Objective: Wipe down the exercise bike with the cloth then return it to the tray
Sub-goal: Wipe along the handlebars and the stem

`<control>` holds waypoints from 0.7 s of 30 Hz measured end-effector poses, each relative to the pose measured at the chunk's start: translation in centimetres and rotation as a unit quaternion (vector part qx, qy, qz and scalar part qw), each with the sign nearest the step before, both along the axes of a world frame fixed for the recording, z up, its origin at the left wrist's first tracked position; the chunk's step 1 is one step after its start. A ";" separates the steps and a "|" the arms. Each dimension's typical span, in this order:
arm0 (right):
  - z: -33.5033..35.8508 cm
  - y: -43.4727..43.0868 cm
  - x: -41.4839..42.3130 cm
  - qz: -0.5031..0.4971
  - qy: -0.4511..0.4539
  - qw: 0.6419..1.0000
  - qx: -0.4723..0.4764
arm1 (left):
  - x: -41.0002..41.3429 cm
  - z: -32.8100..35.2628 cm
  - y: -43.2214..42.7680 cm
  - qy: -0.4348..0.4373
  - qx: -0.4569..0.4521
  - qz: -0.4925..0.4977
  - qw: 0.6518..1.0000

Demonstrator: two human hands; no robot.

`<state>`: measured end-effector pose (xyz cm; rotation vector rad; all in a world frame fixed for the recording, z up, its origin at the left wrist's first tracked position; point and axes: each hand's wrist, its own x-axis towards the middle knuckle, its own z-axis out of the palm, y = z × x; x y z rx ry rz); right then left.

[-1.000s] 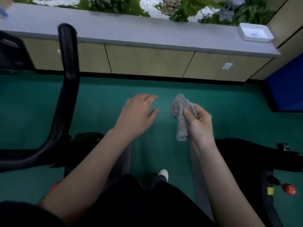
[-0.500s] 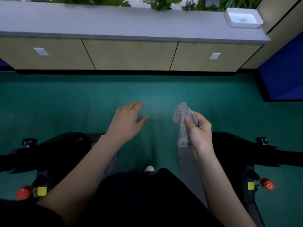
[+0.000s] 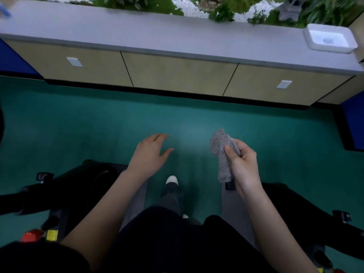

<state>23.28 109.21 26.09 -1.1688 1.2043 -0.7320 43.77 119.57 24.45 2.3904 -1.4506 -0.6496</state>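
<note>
Grip first: the right hand [image 3: 243, 166] holds one crumpled grey woolly cloth [image 3: 221, 154], with the thumb pressed on its front and the fingers curled behind it. The cloth's top bunches above the thumb and its tail hangs below the palm. It is in the air over the floor and touches nothing else. The left hand [image 3: 149, 154] hovers just beside it, palm down, with its fingers loosely spread and nothing in it.

Below the two hands are dark trousers and one white-toed shoe [image 3: 172, 180] on the teal green floor [image 3: 98, 125]. Black exercise bike parts lie low on both sides, one mass at the left [image 3: 82, 180] and one at the right [image 3: 291, 203]. One red knob [image 3: 31, 235] and one yellow label [image 3: 51, 235] sit at the lower left.

Beyond the floor stands a long beige cabinet [image 3: 177, 73] with three door panels and two pale square tags. A grey countertop [image 3: 137, 30] caps it. The one white rectangular tray [image 3: 307, 36] sits on the countertop's far right end, well apart from the cloth (something bluish lies inside it, too blurred to tell). Green plants [image 3: 224, 10] and white gravel run behind the countertop.
</note>
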 end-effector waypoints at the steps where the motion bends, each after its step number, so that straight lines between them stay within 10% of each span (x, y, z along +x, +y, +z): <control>1: 0.0 -1.0 0.9 0.006 0.007 1.000 0.003 | 0.7 -0.2 -0.7 0.006 0.000 0.005 1.000; 21: -0.7 -23.2 12.4 0.080 0.006 0.996 0.044 | 10.5 -2.2 -14.8 0.009 0.038 0.136 0.990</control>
